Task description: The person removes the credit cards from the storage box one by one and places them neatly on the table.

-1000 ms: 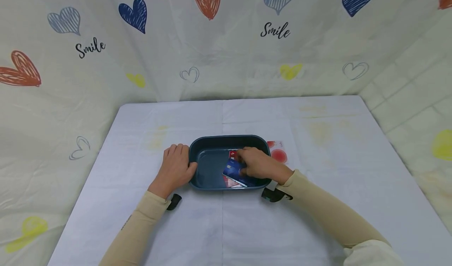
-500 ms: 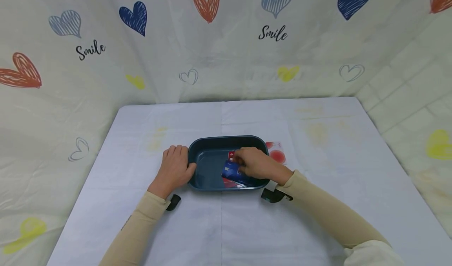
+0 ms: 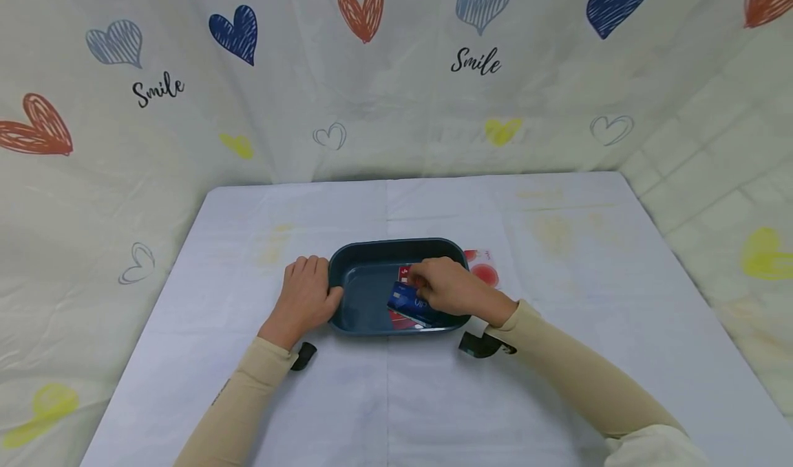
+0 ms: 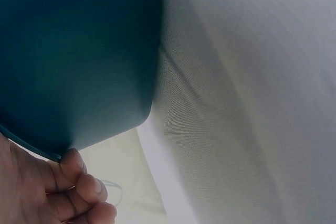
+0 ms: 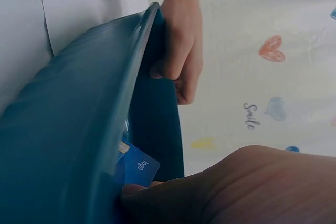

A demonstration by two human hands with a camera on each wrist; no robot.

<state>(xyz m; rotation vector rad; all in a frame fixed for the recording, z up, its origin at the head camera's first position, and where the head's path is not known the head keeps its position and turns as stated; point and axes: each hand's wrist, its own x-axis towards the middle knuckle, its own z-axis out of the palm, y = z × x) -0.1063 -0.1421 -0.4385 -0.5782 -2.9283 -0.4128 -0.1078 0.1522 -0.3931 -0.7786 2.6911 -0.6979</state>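
Observation:
A dark teal rectangular tray [image 3: 359,305] stands on the table. My left hand [image 3: 305,291] grips its left end, with the thumb over the rim and the fingers outside; the left wrist view shows those fingertips [image 4: 89,186] curled below the rim. Inside the tray's right half, my right hand [image 3: 451,288] pinches a blue bank card [image 3: 404,300] with a chip and "VIP" on it. The card lies tilted over red cards [image 3: 401,321], which it partly covers. In the right wrist view the card's "logo" corner [image 5: 143,165] shows beside the thumb; the other fingertips are hidden.
A white card with a red circle [image 3: 485,274] lies on the white-covered table [image 3: 545,377], partly behind the tray's right end. Black wrist cameras [image 3: 480,345] sit below both wrists. A curtain with hearts [image 3: 396,74] hangs behind the table's far edge.
The blue card has turned slightly under my right hand, and its "VIP" lettering now shows. My left hand keeps its grip on the tray. The head view has shifted a little.

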